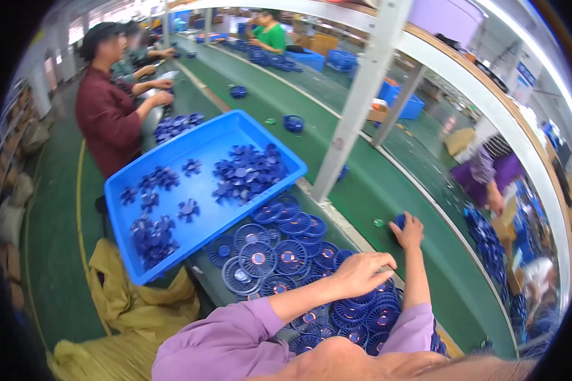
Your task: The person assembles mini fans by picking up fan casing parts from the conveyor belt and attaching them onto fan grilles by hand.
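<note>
My right hand (410, 232) reaches over the green conveyor belt, its fingers round a small dark blue plastic fan part (400, 221), mostly hidden by the hand. My left hand (363, 273) hovers over the near edge of the belt with its fingers stretched and apart, nothing visible in them. Below it lies a heap of round blue fan grilles (258, 258), several with a copper-coloured ring at the centre. A big blue tray (178, 238) beside the heap holds blue fan blades (245, 171) in loose piles. A small green piece (379, 223) rests on the belt near my right hand.
The belt (362, 190) carries more blue fan parts (293, 123) farther up. A white metal post (362, 101) rises at the belt's edge. Co-workers sit along the left and far side; another person's hand (494, 200) works at the right. Yellow cloth (127, 305) lies left.
</note>
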A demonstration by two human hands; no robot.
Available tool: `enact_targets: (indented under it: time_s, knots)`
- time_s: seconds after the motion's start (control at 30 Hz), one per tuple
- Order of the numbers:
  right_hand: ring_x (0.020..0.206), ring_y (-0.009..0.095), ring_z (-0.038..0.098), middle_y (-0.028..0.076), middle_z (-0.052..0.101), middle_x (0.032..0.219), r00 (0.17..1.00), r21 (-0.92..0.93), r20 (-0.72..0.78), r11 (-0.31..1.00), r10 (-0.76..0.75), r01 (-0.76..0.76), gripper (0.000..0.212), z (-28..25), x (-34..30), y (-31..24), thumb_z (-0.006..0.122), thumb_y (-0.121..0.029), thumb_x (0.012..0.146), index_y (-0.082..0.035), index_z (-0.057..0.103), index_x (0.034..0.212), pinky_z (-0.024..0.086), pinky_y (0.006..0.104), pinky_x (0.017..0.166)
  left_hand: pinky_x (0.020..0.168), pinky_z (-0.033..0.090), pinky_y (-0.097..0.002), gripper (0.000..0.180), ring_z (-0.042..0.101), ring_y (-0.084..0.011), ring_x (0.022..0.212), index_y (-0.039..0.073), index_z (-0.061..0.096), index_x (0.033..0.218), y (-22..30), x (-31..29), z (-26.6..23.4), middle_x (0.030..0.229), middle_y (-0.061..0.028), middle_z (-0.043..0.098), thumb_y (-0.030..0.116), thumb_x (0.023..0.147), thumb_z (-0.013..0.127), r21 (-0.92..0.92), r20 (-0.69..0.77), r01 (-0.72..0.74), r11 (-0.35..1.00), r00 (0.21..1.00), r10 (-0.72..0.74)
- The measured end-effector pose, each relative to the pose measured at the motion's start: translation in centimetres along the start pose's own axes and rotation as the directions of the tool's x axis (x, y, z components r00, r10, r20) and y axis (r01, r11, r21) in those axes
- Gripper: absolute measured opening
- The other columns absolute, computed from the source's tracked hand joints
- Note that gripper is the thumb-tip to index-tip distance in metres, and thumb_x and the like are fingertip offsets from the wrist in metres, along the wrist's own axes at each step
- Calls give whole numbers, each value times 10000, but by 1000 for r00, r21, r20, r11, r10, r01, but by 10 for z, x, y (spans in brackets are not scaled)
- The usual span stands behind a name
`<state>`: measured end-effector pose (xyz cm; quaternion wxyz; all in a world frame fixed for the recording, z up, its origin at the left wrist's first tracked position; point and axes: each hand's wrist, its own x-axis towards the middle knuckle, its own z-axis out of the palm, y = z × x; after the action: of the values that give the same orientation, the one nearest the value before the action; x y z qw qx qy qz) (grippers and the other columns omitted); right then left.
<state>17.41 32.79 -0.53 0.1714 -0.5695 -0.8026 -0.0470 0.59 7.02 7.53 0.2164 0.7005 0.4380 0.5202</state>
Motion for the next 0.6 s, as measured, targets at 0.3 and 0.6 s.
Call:
enact_targets:
  time_s: [0.3, 0.6]
  knots:
    - [1143, 415, 513, 214, 509, 1295, 999, 173, -19, 984, -32, 34, 666, 10, -12, 30, 696, -404, 813, -141, 448, 1373, 447, 499, 940, 783, 496, -438, 213, 623, -348, 933, 47, 587, 1036, -4, -1, 4, 980, -147, 651, 211, 904, 564, -5, 47, 42, 999, 998, -42]
    - [1162, 232, 541, 136, 503, 1346, 979, 925, -25, 368, -202, 99, 677, -118, -87, -80, 463, -539, 955, -54, 399, 1424, 401, 330, 993, 1108, 294, -381, 756, 291, -240, 1396, 71, 158, 1517, -35, -3, 47, 1492, -118, 341, 523, 979, 436, -785, 90, 375, 493, 857, -508]
